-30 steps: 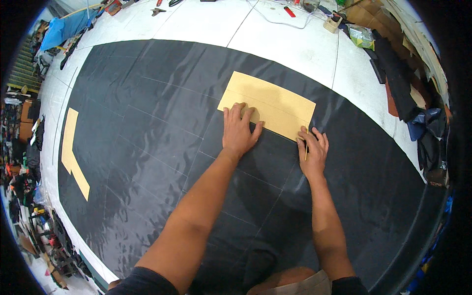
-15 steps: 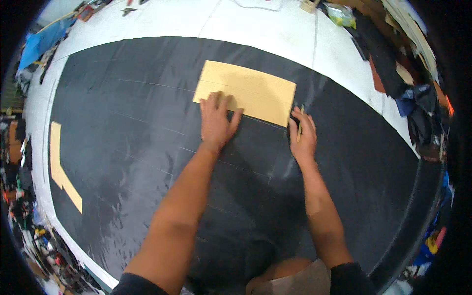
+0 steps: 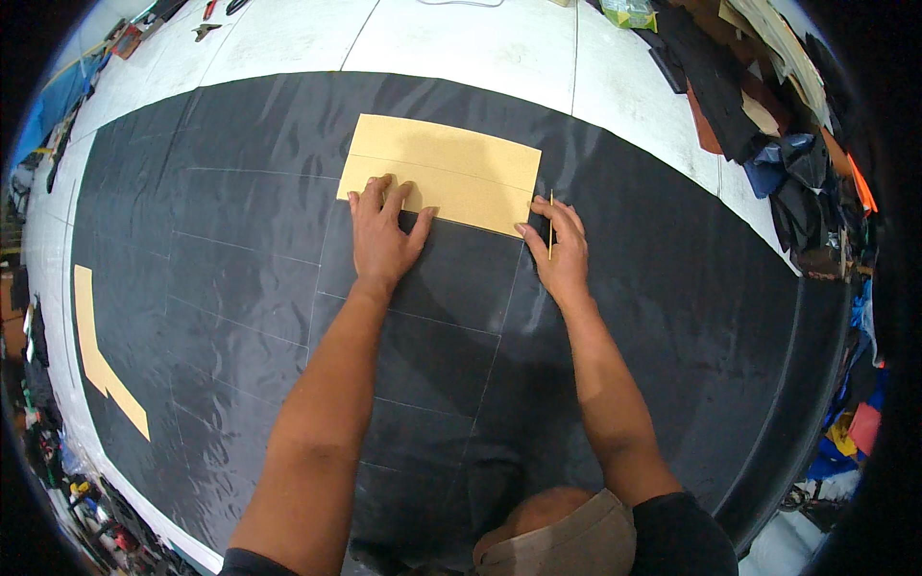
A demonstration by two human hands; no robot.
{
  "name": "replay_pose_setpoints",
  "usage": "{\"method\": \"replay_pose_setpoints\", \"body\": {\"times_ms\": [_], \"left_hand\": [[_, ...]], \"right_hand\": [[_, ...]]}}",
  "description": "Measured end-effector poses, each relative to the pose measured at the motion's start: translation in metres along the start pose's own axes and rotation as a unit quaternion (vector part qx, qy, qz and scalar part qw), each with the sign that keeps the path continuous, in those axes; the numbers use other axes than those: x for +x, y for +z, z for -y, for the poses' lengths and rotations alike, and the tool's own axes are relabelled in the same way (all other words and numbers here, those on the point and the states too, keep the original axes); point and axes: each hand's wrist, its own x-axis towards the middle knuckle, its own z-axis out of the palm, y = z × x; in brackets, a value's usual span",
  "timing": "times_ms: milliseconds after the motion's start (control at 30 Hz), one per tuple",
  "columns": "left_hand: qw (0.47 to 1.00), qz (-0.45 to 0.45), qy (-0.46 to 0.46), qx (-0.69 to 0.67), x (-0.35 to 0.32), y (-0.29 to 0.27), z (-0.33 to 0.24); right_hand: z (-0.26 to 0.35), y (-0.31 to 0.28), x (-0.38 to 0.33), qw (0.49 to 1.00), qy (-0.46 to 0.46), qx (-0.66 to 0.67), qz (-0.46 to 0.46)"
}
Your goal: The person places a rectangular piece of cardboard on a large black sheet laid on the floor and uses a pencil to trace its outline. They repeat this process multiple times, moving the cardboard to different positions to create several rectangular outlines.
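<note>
A rectangular tan card template (image 3: 451, 158) lies flat on a large black sheet (image 3: 663, 336) of smooth material. My left hand (image 3: 382, 240) rests with spread fingers on the template's near left edge, the fingertips pressing on the card. At its near right corner is my right hand (image 3: 565, 252), with thumb and index finger touching the edge of the card. A thin yellow pencil-like stick (image 3: 551, 235) is held among the right hand's fingers, roughly upright in the picture. Thin pale lines form a grid of boxes on the sheet, and some run up to the template.
An angled tan card strip (image 3: 93, 355) lies at the sheet's left edge. Around the sheet runs a white table surface (image 3: 461, 43). Folded dark materials (image 3: 711, 86) are heaped at the far right, and a small clamp-like tool (image 3: 206, 31) sits at the far left.
The whole view has shifted, so most things appear farther left. My right thumb and index finger have closed in on the template's right edge; my left hand stays on the card.
</note>
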Motion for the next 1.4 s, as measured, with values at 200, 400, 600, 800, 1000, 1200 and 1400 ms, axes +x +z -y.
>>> {"method": "replay_pose_setpoints", "body": {"times_ms": [200, 400, 600, 800, 1000, 1200, 1400], "left_hand": [[1.000, 0.005, 0.006, -0.018, -0.001, 0.001, 0.000], [1.000, 0.001, 0.000, -0.009, -0.001, 0.003, -0.003], [1.000, -0.023, 0.009, 0.003, -0.004, 0.004, -0.004], [1.000, -0.016, -0.001, -0.012, -0.005, 0.004, -0.002], [1.000, -0.020, -0.014, -0.010, -0.008, 0.007, -0.001], [0.999, -0.023, -0.006, -0.027, -0.004, 0.007, -0.004], [1.000, -0.021, -0.006, -0.019, -0.004, 0.004, -0.002]], "right_hand": [[-0.002, -0.005, 0.000, 1.000, 0.013, 0.009, 0.013], [-0.005, -0.006, 0.004, 1.000, 0.001, -0.008, 0.015], [0.001, -0.007, 0.002, 0.999, 0.008, -0.016, 0.042], [0.003, -0.006, -0.002, 0.998, 0.003, -0.036, 0.048], [0.009, -0.007, -0.001, 0.997, 0.027, -0.049, 0.052], [-0.001, -0.009, 0.002, 0.999, -0.001, -0.025, 0.042], [0.026, -0.010, 0.012, 0.994, 0.099, 0.001, 0.034]]}}
